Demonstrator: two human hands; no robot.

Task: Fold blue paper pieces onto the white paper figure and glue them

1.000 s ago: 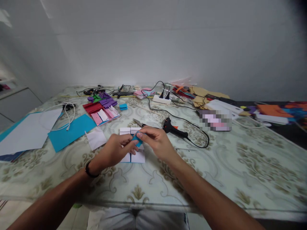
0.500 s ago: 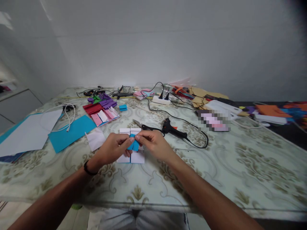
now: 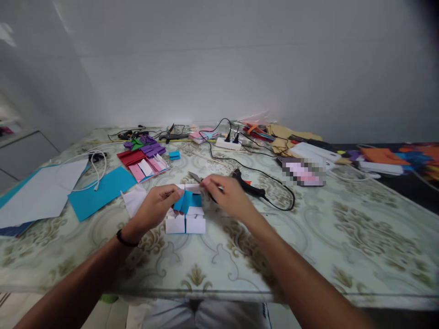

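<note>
In my left hand (image 3: 159,203), a small folded piece of blue paper (image 3: 183,201) is pinched between thumb and fingers. Below it on the table lies a creased sheet (image 3: 195,225), white on top with blue showing at its folds and edges. My right hand (image 3: 224,194) is over the scissors (image 3: 195,176), its fingers closed at them. Their blade points to the left, while the handles are mostly covered by that hand. Just behind the right hand, a black glue gun (image 3: 252,186) rests on the table.
Blue (image 3: 103,189) and white sheets (image 3: 44,189) spread on the left, with a white cable (image 3: 99,171). Pink folded paper (image 3: 151,167) and a small blue folded piece (image 3: 174,155) lie further back. A power strip (image 3: 228,144), black cords and a blurred phone (image 3: 303,172) are right.
My right hand has let go of the blue paper and moved right onto the scissors. The left hand keeps the paper and has shifted slightly left.
</note>
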